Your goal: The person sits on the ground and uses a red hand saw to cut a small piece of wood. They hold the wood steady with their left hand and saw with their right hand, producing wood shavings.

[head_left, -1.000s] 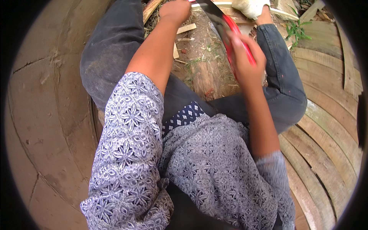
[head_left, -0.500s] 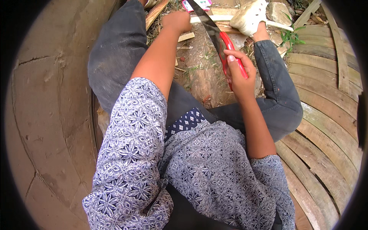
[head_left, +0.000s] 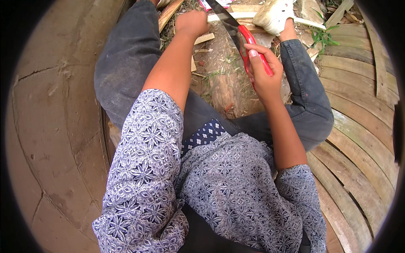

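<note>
My right hand [head_left: 265, 69] is wrapped round the red handle of a hand saw [head_left: 231, 26]. The saw's dark blade slants up and to the left, past the top edge of the picture, across a thin pale wooden strip [head_left: 240, 15]. At the strip's left end my left hand [head_left: 192, 23] is closed, its fingers mostly turned out of sight. The strip runs rightward to my foot in a white shoe [head_left: 274, 17], and its other end shows beyond the shoe. Whether the teeth bite into the wood cannot be seen.
Between my legs a log [head_left: 228, 84] lies on the ground among wood scraps [head_left: 204, 38]. Curving wooden slats [head_left: 354, 109] fill the right side. A cracked brown surface [head_left: 55, 126] lies at left. Green weeds [head_left: 325, 38] grow beside the shoe.
My right hand and the saw have shifted slightly up and to the left along the blade's line. My left hand stays at the strip's end, and the whole view has shifted a little.
</note>
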Tool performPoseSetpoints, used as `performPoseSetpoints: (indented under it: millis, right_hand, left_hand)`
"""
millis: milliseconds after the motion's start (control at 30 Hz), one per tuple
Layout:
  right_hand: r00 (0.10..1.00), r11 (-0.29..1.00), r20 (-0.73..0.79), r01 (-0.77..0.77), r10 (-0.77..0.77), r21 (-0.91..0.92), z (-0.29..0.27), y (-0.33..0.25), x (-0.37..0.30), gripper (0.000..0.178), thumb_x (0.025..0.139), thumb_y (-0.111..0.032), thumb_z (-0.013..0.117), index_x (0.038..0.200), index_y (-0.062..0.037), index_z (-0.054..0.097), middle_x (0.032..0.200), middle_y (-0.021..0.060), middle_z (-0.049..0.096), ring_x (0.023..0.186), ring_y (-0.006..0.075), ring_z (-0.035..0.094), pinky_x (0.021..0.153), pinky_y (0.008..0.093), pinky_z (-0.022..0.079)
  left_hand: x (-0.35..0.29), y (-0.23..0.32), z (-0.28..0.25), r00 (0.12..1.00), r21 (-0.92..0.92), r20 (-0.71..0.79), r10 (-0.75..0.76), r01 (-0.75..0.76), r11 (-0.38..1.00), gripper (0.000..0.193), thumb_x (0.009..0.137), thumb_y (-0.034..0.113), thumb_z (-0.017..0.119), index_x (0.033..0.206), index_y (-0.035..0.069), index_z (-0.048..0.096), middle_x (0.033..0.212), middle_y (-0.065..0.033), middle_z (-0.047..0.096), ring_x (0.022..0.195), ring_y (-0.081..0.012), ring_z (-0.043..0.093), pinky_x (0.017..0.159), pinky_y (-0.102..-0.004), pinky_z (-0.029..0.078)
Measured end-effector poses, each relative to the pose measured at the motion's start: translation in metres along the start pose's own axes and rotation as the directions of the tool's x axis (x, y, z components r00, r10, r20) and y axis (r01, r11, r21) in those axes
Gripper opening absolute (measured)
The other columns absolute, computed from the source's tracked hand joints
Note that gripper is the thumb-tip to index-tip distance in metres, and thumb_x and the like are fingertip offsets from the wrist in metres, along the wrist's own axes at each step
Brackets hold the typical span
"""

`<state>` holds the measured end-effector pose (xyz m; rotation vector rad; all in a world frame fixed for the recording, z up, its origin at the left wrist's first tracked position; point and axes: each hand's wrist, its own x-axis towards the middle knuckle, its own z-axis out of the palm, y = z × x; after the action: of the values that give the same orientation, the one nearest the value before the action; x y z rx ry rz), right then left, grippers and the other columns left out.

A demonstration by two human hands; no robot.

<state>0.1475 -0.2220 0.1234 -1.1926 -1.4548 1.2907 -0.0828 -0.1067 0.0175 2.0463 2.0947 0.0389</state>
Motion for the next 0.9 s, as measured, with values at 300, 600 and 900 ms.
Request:
performPoseSetpoints:
  millis: [300, 600, 900]
  right_hand:
    - [1.0, 0.999, 0.022, -0.008, 0.009, -0.045, -0.001, -0.006, -0.001, 0.019, 0.099, -0.013, 0.061, 0.11, -0.0016, 0.072, 0.086, -0.0032, 0.064, 0.073, 0.0024, 0.052, 0.065, 0.0198, 0.041]
    - [0.999, 0.981, -0.019, -0.043, 0.04, -0.191, -0.017, -0.039, -0.071, 0.018, 0.099, -0.012, 0.06, 0.11, -0.0018, 0.071, 0.084, -0.0018, 0.064, 0.073, 0.0037, 0.055, 0.066, 0.0202, 0.043]
    - [0.997, 0.996, -0.076, -0.036, 0.031, -0.077, -0.016, -0.026, -0.052, 0.018, 0.099, -0.013, 0.062, 0.111, -0.0029, 0.071, 0.09, 0.001, 0.067, 0.077, 0.0058, 0.057, 0.07, 0.0219, 0.045]
  left_hand:
    - [-0.002, 0.006, -0.005, 0.999, 0.026, 0.03, -0.024, 0.023, 0.999, 0.029, 0.087, 0.035, 0.066, 0.107, 0.016, 0.076, 0.107, -0.0097, 0.075, 0.097, -0.0292, 0.073, 0.079, -0.0457, 0.06]
    - [0.0, 0.004, -0.002, 0.999, -0.01, 0.028, -0.022, 0.022, 1.0, 0.029, 0.088, 0.036, 0.066, 0.107, 0.016, 0.076, 0.106, -0.0089, 0.075, 0.097, -0.0289, 0.073, 0.079, -0.0455, 0.06]
    - [0.002, 0.003, 0.002, 0.999, 0.012, 0.037, -0.033, 0.032, 0.999, 0.029, 0.088, 0.037, 0.066, 0.107, 0.017, 0.076, 0.106, -0.0088, 0.076, 0.096, -0.0285, 0.074, 0.079, -0.0455, 0.06]
